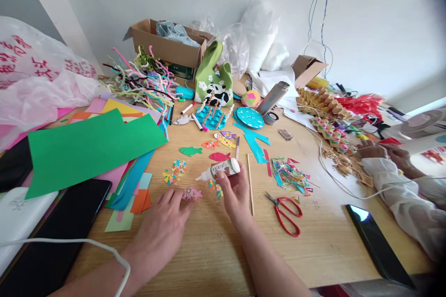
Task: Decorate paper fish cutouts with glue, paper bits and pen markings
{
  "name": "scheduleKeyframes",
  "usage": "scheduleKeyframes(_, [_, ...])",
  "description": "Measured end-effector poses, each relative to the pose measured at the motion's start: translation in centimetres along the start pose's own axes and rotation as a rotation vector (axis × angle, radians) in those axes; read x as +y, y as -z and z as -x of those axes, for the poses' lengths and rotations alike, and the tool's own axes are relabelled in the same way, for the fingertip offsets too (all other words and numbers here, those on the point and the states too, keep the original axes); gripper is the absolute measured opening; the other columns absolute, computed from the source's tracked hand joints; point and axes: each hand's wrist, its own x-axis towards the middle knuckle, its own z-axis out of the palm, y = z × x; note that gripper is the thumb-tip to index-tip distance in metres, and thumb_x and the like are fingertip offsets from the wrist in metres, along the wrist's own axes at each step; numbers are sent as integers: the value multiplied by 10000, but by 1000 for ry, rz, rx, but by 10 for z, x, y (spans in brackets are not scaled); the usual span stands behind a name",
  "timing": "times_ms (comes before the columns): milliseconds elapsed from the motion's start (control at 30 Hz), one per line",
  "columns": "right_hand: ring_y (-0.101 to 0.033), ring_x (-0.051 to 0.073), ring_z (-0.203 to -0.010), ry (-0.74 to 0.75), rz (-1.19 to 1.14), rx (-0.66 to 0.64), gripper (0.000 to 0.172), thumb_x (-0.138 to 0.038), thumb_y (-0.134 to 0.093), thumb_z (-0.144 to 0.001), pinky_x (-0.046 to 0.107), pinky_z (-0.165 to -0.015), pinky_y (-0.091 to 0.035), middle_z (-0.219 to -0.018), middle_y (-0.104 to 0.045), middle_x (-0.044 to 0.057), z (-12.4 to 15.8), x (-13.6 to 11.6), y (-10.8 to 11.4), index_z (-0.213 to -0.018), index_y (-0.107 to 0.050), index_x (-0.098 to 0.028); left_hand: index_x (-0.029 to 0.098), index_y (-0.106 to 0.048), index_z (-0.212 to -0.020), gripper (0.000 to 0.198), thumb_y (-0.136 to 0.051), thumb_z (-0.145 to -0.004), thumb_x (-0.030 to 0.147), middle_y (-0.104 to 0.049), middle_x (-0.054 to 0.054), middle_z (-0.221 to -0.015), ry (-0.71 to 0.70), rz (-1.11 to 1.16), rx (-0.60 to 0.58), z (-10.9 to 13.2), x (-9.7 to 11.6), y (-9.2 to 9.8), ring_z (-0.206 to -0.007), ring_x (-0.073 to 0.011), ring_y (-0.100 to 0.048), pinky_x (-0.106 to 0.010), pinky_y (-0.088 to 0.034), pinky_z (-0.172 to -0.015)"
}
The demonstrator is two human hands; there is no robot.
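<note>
1. Desk (209,255), as I view it through the head camera: wood-topped, its far edge lined with bags and boxes.
2. Right hand (237,198): grip closed round a white squeeze bottle (224,168), held tilted, nozzle toward the desk's left edge.
3. Left hand (156,222): fingers touching the pink paper fish (192,193); whether they pinch it or merely steady it, I cannot tell.
4. Pink paper fish, location: on the desk, midway between the side edges, toward the near edge.
5. Paper bits: one heap (174,172) left of the bottle, a smaller one (216,189) below it.
6. Other fish, farther from the near edge: green (190,151), red (219,156), orange spotted (210,145).
7. Red-handled scissors (290,222): unheld, right of the right hand.
8. Phone (376,241): by the near right corner.
9. Step in hand, my judgement: working the pink fish with the bottle.
10. Next move, my judgement: calls for a steady fish and a controlled nozzle.
</note>
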Motion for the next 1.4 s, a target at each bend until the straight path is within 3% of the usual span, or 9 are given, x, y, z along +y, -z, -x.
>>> scheduleKeyframes(133, [-630,184,-887,130,160,-128,216,-298,-600,-955,343,-805,-541,-1024,-642,62,9,0,-3,-1127,-485,-235,240,-513,-1415,670,-479,-787,10,-590,-137,-1242,-2,-50,-40,1,1,-1,-1142,-312,-547,-522,-494,-962])
scheduleKeyframes(367, [-635,215,-881,349,426,-258,295,-218,-614,-916,365,-780,-537,-1019,-652,84,12,-6,-5,-1180,-482,-228,237,-550,-1358,613,-444,-803,1,-603,-121,-1185,-3,-61,-15,1,1,-5,-1101,-290,-556,-490,-489,-940])
scheduleKeyframes(867, [-625,228,-853,366,527,-329,257,-210,-554,-933,361,-729,-531,-984,-636,93,14,-1,-11,-1176,-469,-221,201,-581,-1288,526,-434,-822,5,-612,-116,-1122,-10,-32,8,1,2,-4,-1056,-282,-557,-489,-481,-938])
scheduleKeyframes(1400, [-630,236,-844,408,549,-288,216,-214,-557,-934,360,-723,-523,-969,-650,99,15,-3,-12,-1143,-501,-216,203,-593,-1266,509,-417,-834,0,-624,-103,-1102,-11,-57,2,0,3,0,-1019,-277,-560,-463,-485,-889])
